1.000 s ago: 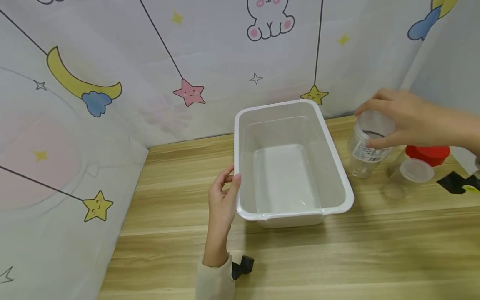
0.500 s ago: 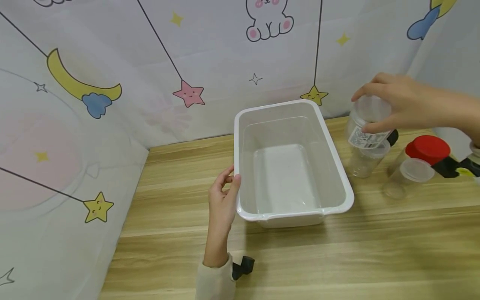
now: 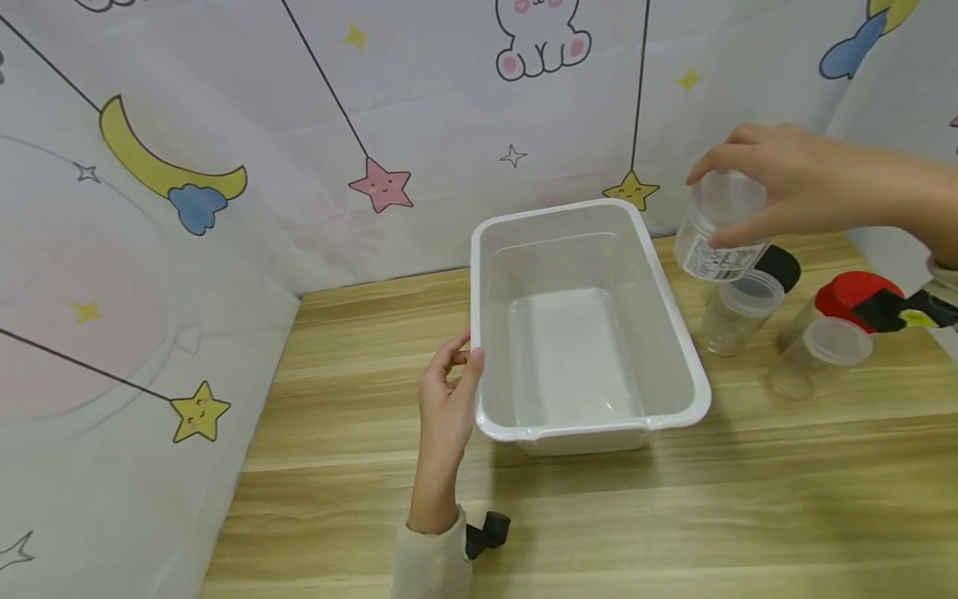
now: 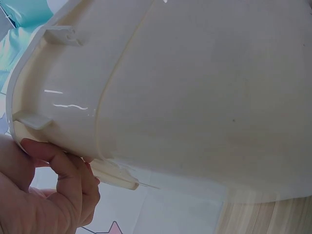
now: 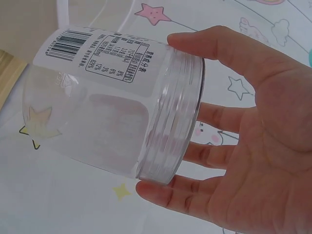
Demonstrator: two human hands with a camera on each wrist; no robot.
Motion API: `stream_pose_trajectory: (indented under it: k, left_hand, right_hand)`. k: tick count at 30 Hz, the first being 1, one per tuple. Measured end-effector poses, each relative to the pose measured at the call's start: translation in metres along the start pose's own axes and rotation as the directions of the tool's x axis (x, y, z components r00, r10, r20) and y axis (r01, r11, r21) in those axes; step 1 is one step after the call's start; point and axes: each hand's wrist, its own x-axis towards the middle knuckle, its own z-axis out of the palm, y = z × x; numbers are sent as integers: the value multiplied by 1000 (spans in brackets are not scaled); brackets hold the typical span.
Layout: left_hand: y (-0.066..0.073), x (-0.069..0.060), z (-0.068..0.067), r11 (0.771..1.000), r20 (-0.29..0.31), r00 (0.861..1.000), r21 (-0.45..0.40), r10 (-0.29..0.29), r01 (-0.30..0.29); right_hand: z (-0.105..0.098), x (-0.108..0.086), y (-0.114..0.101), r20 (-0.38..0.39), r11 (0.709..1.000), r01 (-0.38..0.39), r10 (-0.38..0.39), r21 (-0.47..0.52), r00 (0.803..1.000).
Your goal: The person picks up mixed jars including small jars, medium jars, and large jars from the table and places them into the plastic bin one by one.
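Observation:
A white plastic tub (image 3: 572, 358) stands on the wooden table. My left hand (image 3: 451, 395) grips its left rim, thumb on top and fingers beneath; the left wrist view shows the fingers (image 4: 73, 180) curled under the edge. Above the table, right of the tub, my right hand (image 3: 778, 183) holds a clear plastic jar (image 3: 722, 220) by its lid end. In the right wrist view, thumb and fingers span the lid of the jar (image 5: 117, 107), which carries a printed label with a barcode. No contents show inside it. Just below hangs another clear jar's place: a clear jar (image 3: 737, 312) standing on the table.
Right of the tub stand a black-lidded container (image 3: 780, 268), a red-lidded jar (image 3: 861, 295) and a clear jar with a translucent lid (image 3: 823, 358). A patterned white cloth (image 3: 434, 108) hangs behind the table (image 3: 359, 441).
My right hand has lifted the labelled jar up and to the left, uncovering the clear jar and black lid behind it. My left hand stays on the tub rim.

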Motion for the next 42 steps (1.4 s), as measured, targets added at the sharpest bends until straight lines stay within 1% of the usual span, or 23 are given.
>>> stream_pose_trajectory:
  k: [4, 9, 12, 18, 22, 30, 35, 42]
  left_hand:
    - [0, 0, 0, 1000, 1, 1000, -4, 0, 0]
    - [1, -1, 0, 1000, -1, 1000, -2, -5, 5]
    - [-1, -1, 0, 1000, -3, 1000, 1, -11, 11]
    - [-1, -2, -1, 1000, -1, 1000, 0, -20, 20]
    - [0, -2, -1, 1000, -2, 1000, -8, -20, 20]
    - [2, 0, 0, 1000, 2, 1000, 7, -14, 14]
    - [2, 0, 1, 1000, 1, 1000, 14, -6, 6]
    - [2, 0, 2, 1000, -6, 1000, 18, -14, 14]
  right_hand:
    - [-2, 4, -3, 2, 1000, 11, -11, 6, 1000]
    - [-2, 9, -9, 34, 1000, -10, 10, -4, 999]
    - [-1, 12, -10, 39, 1000, -8, 8, 1, 999]
    - [-3, 20, -14, 19, 999, 42, -43, 9, 999]
    - [-5, 26, -20, 24, 998, 65, -65, 19, 998]
    - [-5, 40, -34, 26, 994, 110, -110, 30, 994]
    - [-6, 51, -44, 46, 992, 125, -126, 22, 991]
    - [-4, 64, -56, 78, 987, 153, -157, 53, 985]
